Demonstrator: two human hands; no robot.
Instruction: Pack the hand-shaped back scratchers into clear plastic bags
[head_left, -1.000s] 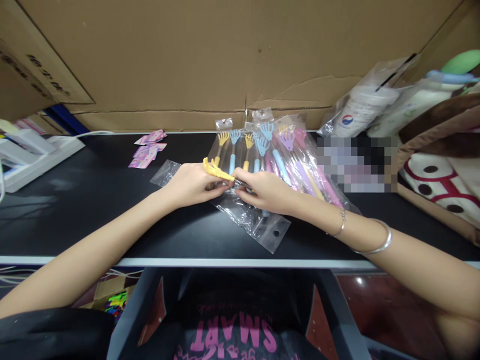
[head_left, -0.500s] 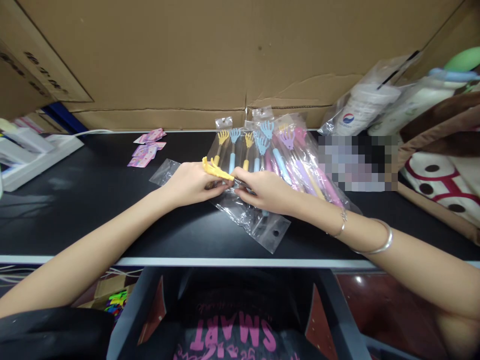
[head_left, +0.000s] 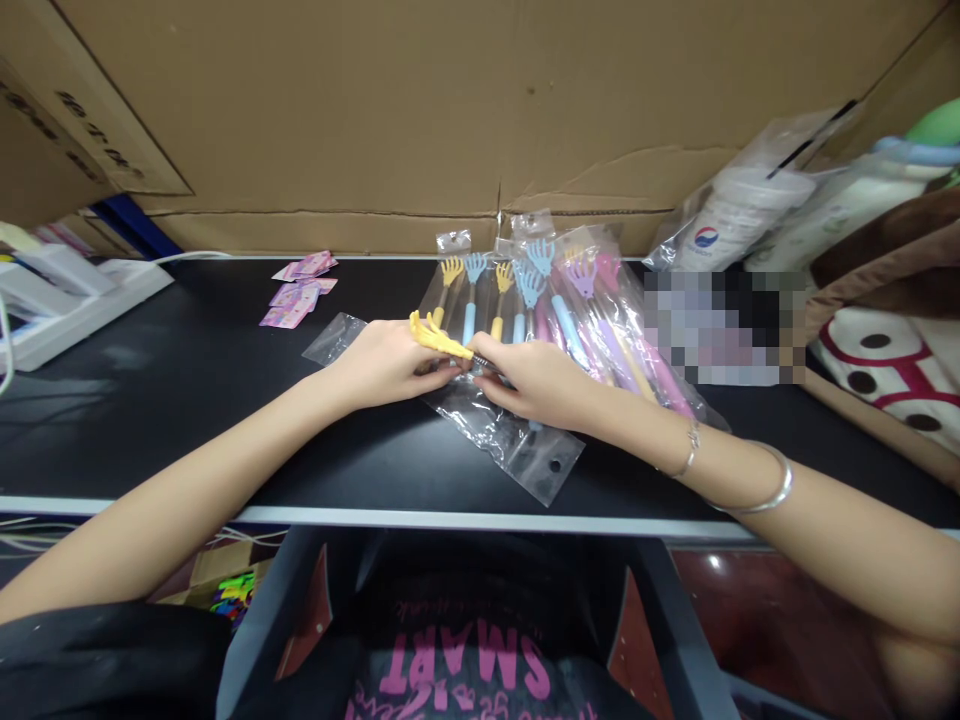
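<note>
My right hand (head_left: pixel 532 375) is closed around the metal rod of a yellow back scratcher (head_left: pixel 439 338), whose clawed head points left over the back of my left hand (head_left: pixel 386 362). The left fingers are bent and pressed together, their tips meeting the right fingertips. What they pinch is hidden. From beneath the left hand sticks out the end of a clear plastic bag (head_left: pixel 335 338). Under and behind both hands lie several bagged back scratchers, among them a blue one (head_left: pixel 540 257) and a purple one (head_left: pixel 582 272). A clear bag flap with a hole (head_left: pixel 551 467) lies below the right wrist.
Small pink printed cards (head_left: pixel 300 290) lie at the back left, near a white power strip (head_left: pixel 90 315). To the right stand a bagged drink cup (head_left: pixel 742 220), a bottle (head_left: pixel 844 210) and a brown-trimmed bag (head_left: pixel 892 370). Cardboard (head_left: pixel 390 110) walls off the back.
The whole view has shifted slightly. Both hands and the yellow back scratcher keep nearly the same pose.
</note>
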